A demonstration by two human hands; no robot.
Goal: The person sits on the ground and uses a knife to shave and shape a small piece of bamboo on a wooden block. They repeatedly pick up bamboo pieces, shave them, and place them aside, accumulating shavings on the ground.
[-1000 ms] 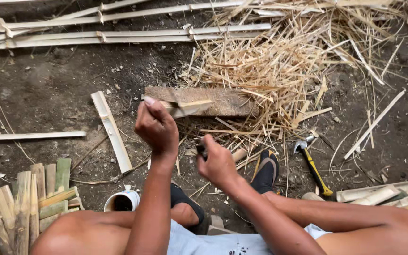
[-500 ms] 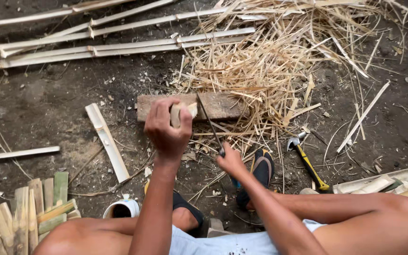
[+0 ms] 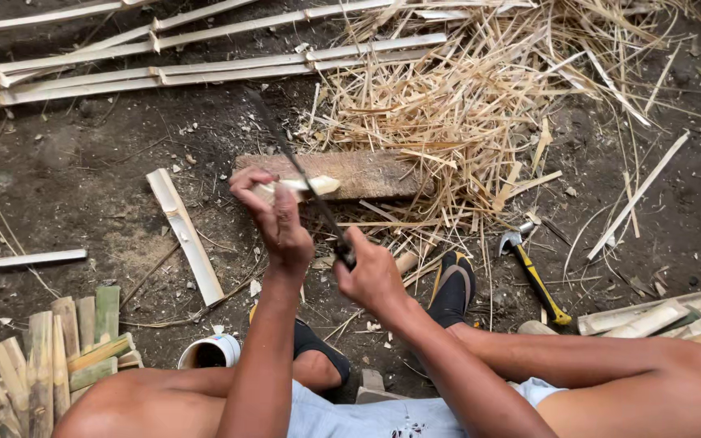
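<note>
While the bamboo piece (image 3: 298, 188) is gripped by the left hand (image 3: 279, 221) on the wooden block (image 3: 367, 173) | the long knife (image 3: 302, 182) is clenched in the right hand (image 3: 371, 276) | shallow, outward strokes are judged best.

A wooden block (image 3: 367, 174) lay on the ground (image 3: 66, 162) before the hands, shavings (image 3: 480, 97) behind it, a hammer (image 3: 533, 272) to the right, a split bamboo piece (image 3: 184, 235) to the left.

soft, even daylight falls from above, bright enough to show everything, with only faint shadows under the wooden block (image 3: 342, 174) and no glare on the dark dirt ground (image 3: 66, 178). focus is sharp across the pale bamboo shavings (image 3: 464, 105). the knife blade (image 3: 285, 158) is smeared by motion blur, and the bamboo strips (image 3: 204, 69) bow slightly at the top edge.
</note>
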